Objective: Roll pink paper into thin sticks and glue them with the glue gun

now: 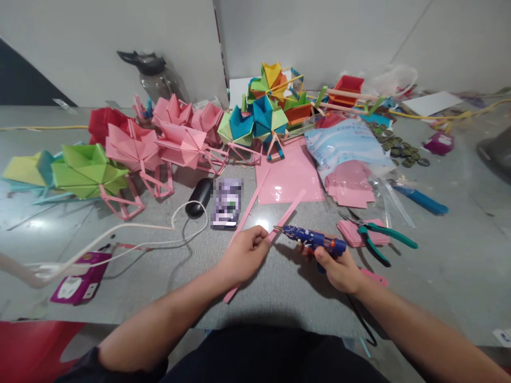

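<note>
Table [435, 282]: forearms over front edge; bare room far R.
R hand [339, 271]: wrapped rnd 1 glue gun [309, 236].
L hand [245, 252]: pinching 1 pink strip [293, 206] nr nozzle; 2nd strip [252, 202] runs under.
Pliers [385, 231]: 1 pr, R of gun, in way.
Phone [227, 205]: 1, beyond L hand.
Pink models [181, 146]: 4, behind.

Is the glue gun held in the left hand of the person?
No, the right hand grips the glue gun; the left hand holds a pink strip.
</note>
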`<state>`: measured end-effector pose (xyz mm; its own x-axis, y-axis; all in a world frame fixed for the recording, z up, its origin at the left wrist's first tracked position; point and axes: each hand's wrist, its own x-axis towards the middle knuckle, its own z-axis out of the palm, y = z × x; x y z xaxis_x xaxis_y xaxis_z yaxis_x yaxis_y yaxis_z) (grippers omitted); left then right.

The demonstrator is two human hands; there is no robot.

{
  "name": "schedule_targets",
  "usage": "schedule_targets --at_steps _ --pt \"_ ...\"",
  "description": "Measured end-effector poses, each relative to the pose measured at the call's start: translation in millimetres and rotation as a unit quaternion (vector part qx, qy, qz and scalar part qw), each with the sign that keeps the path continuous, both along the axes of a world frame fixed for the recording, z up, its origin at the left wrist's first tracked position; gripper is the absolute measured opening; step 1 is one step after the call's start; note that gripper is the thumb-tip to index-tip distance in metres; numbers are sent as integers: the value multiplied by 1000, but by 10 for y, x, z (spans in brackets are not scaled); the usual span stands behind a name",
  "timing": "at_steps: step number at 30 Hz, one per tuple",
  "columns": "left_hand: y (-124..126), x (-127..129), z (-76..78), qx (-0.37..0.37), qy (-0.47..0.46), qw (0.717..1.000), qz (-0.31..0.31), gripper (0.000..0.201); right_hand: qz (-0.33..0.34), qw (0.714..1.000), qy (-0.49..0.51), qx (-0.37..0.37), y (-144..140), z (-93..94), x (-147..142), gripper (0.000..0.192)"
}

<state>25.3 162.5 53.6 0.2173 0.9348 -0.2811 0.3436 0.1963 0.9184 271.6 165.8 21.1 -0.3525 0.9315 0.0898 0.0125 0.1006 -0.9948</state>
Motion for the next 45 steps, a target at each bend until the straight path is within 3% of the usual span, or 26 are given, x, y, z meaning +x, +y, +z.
schedule_targets --at_steps 13,45 --pt "14 -2 -5 -17 -35 999 2 26 11 1000 -14 -6 -11 5 1 44" --pt "24 -13 30 32 23 999 5 32 8 998 -61 -11 -16 24 5 50"
